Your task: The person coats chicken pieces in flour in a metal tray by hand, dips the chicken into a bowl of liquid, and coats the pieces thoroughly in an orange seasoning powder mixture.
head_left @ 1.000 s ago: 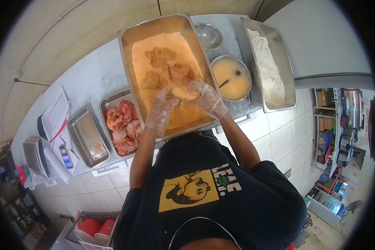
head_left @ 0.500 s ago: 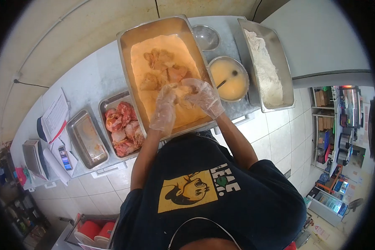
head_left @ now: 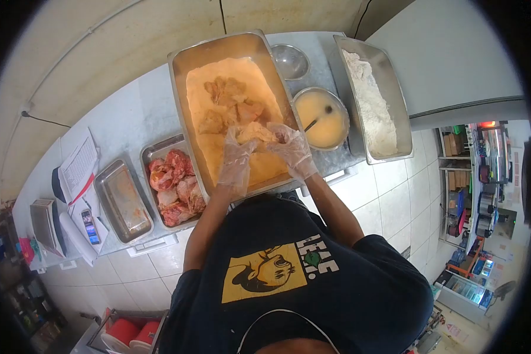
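Both my hands wear clear plastic gloves and are over the large steel tray (head_left: pixel 180 100) of orange-tinted flour (head_left: pixel 218 68). A flour-coated chicken piece (head_left: pixel 256 132) is held between them. My left hand (head_left: pixel 237 158) grips its left end, with the fingers curled round it. On the other end, my right hand (head_left: pixel 290 151) is closed, and its fingers hide part of the meat. Beyond them, several coated chicken pieces (head_left: pixel 225 91) lie on the flour.
Left of the tray stand a pan of raw meat (head_left: pixel 174 183), a used steel pan (head_left: pixel 124 200), a phone (head_left: pixel 91 226) and papers (head_left: pixel 78 162). To the right are a bowl of yellow liquid (head_left: pixel 321 118), a small steel bowl (head_left: pixel 290 61) and a deep pan of white flour (head_left: pixel 371 103).
My hands have shifted slightly, and more of the coated chicken piece shows between them. The whole view has tilted a little, so the trays appear lower.
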The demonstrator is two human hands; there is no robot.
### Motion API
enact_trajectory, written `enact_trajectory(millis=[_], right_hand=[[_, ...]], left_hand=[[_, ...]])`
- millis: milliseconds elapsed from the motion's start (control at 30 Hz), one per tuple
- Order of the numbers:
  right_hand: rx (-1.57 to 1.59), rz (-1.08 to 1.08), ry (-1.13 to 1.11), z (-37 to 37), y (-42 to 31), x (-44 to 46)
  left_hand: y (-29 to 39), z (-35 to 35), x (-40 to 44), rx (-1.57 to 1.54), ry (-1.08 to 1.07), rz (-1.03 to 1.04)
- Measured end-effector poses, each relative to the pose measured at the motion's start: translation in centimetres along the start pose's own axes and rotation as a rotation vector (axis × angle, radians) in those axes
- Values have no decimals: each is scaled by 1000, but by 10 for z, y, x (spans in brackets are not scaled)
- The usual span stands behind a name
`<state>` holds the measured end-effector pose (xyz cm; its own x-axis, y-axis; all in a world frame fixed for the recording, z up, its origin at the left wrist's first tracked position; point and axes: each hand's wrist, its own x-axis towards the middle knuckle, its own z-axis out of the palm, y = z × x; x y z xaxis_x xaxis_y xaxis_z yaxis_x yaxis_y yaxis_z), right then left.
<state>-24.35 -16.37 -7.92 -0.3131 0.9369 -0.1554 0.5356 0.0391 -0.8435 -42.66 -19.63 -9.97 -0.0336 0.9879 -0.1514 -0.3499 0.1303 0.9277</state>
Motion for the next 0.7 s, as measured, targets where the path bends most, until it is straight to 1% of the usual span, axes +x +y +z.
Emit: enact_trajectory(millis=[67, 100, 167, 267, 333, 367, 400, 433, 467, 500, 533, 567, 600, 633, 667, 700], right_hand=[[479, 2, 135, 8, 9, -2], [479, 1, 135, 8, 6, -2], [114, -22, 212, 3, 1, -4], [81, 0, 180, -2, 0, -3], [114, 21, 135, -7, 2, -2], [147, 41, 96, -8, 3, -2], [148, 45, 91, -11, -2, -2], [57, 7, 97, -15, -9, -3], [-35, -31, 104, -19, -11, -4], [-36, -30, 105, -19, 2, -4], [-187, -94, 65, -16, 23, -2], [-338, -160, 24, -15, 34, 0], [-338, -164, 24, -14, 34, 0], [-491, -208, -16, -11, 33, -2], [-645, -251, -55, -9, 33, -4], [-644, -248, -57, -5, 31, -8]], left_hand=[[0, 1, 0, -27, 25, 8], [-2, -1, 2, 0, 43, 1], [-8, -2, 2, 26, 57, -7], [-6, -3, -4, -62, 23, 49], [14, -1, -12, 46, 21, -114], [26, 2, -16, 46, 26, -119], [42, 8, -18, 267, 88, -177], [50, 11, -19, 488, 147, -234], [38, 2, -19, 487, 146, -237], [16, -16, -17, 995, 90, -90], [2, -26, -15, 1497, 28, 77], [-3, -25, -17, 1496, 31, 79], [-6, -24, -21, 1522, -41, 67], [-8, -24, -22, 1548, -114, 55], [-12, -26, -18, 1548, -113, 55], [-13, -26, -13, 1531, -150, -57]])
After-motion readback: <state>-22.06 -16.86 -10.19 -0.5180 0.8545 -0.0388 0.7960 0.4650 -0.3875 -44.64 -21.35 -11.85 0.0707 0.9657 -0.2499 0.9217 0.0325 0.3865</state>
